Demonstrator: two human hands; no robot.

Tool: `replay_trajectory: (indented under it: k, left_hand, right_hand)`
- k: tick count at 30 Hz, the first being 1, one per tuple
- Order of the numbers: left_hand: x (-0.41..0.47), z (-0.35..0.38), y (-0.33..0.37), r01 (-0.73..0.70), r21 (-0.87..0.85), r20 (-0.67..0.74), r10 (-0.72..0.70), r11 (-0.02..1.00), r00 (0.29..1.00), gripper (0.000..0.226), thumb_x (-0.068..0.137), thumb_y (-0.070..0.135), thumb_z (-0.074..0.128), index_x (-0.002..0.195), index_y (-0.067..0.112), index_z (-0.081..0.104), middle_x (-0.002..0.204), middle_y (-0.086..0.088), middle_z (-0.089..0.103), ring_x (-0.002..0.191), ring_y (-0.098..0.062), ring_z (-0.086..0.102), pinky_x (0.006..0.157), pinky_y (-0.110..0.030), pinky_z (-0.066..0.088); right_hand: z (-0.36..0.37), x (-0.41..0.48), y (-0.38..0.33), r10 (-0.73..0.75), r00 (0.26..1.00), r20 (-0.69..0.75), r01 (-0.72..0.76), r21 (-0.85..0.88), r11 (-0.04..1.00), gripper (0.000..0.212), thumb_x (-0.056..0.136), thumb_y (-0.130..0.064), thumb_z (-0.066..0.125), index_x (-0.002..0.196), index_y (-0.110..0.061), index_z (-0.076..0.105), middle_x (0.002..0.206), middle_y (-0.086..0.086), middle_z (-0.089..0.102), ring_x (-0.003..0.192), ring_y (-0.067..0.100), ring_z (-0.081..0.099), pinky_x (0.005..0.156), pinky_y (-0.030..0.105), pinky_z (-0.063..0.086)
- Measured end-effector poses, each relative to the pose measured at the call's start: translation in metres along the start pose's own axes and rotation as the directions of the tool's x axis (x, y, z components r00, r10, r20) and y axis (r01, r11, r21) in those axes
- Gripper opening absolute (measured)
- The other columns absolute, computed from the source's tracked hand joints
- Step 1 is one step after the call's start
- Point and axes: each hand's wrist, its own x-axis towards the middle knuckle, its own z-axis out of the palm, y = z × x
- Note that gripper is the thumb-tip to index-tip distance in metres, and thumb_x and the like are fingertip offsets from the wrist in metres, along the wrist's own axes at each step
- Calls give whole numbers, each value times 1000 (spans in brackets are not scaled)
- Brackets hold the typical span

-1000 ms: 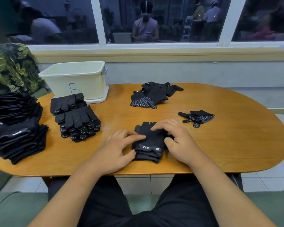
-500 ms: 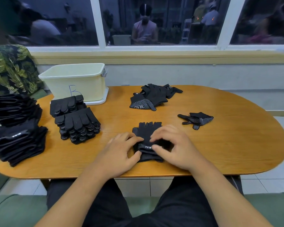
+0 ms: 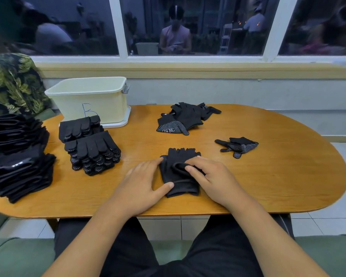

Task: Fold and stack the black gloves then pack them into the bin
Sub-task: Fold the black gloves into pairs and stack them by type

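Table [image 3: 288, 186] layout: bin [image 3: 92, 102] back-left. Two glove stacks just in front of it, near stack [image 3: 92, 152] ahead of far stack [image 3: 78, 126]. Bigger stacks [image 3: 18, 160] at the left end. Folded gloves [image 3: 180, 156] front-centre, left hand [image 3: 142, 184] against their left side, right hand [image 3: 214, 176] on top. Loose pile [image 3: 186, 116] behind them, single glove [image 3: 238, 146] to the right.

Folded black gloves [image 3: 181, 156] lie flat; cream bin [image 3: 92, 100] upright, far left.
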Motion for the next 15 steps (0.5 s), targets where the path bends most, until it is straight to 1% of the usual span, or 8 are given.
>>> replay_trajectory:
  k: [2, 4, 6, 8, 10, 12, 15]
  left_hand:
    - [1, 1, -1, 1, 7, 4, -1, 1000, 1000, 84, 95, 80, 47, 164, 37, 25, 163, 18, 39, 150, -5, 33, 124, -36, 30]
    - [2, 1, -2, 0, 14, 10, 0, 1000, 1000, 87, 94, 81, 45, 166, 36, 23, 163, 17, 39, 150, -5, 33, 124, -37, 30]
    - [2, 1, -2, 1, 23, 13, -1, 1000, 1000, 90, 94, 81, 45, 167, 36, 20, 165, 17, 37, 152, -5, 31, 125, -36, 29]
    - [2, 0, 0, 11, 28, 16, -11, 1000, 1000, 92, 94, 79, 47, 169, 34, 17, 167, 16, 35, 153, -6, 29, 126, -35, 27]
    - [1, -1, 2, 19, 26, 16, -20, 999, 1000, 93, 94, 77, 49, 169, 33, 16, 166, 16, 36, 153, -6, 30, 125, -34, 27]
    - [1, -2, 2, 19, 21, 24, -20, 1000, 1000, 93, 94, 78, 48, 169, 34, 15, 165, 17, 37, 152, -5, 30, 125, -35, 28]
    - [1, -2, 2, -13, 35, 45, 12, 999, 999, 89, 90, 81, 38, 167, 42, 16, 162, 21, 39, 150, -3, 31, 124, -37, 29]
  right_hand:
    - [-1, -2, -2, -44, 999, -27, 45, 55, 997, 27, 112, -34, 54, 131, -29, 72, 122, -23, 71, 121, -3, 61, 111, 26, 47]
    - [-2, -4, -3, -84, 995, -44, 88, 99, 991, 28, 111, -30, 56, 133, -28, 73, 128, -23, 71, 126, -5, 61, 115, 21, 43]
    - [-2, -5, -3, -108, 993, -40, 112, 119, 987, 28, 111, -28, 57, 134, -27, 72, 133, -22, 70, 131, -6, 59, 121, 24, 39]
    - [-1, -6, -2, -120, 993, -17, 122, 109, 987, 29, 111, -30, 56, 136, -28, 71, 136, -20, 69, 134, -3, 58, 123, 31, 40]
    - [0, -6, -2, -136, 991, 12, 134, 80, 988, 31, 112, -33, 54, 137, -29, 70, 138, -20, 69, 135, -3, 57, 121, 33, 43]
    - [-1, -7, -3, -146, 989, 34, 144, 39, 989, 32, 111, -35, 53, 138, -29, 70, 138, -20, 68, 134, -5, 56, 118, 31, 45]
    - [-2, -6, -4, -129, 989, 71, 131, -29, 991, 33, 110, -42, 55, 136, -32, 71, 134, -21, 70, 132, -7, 56, 110, 29, 50]
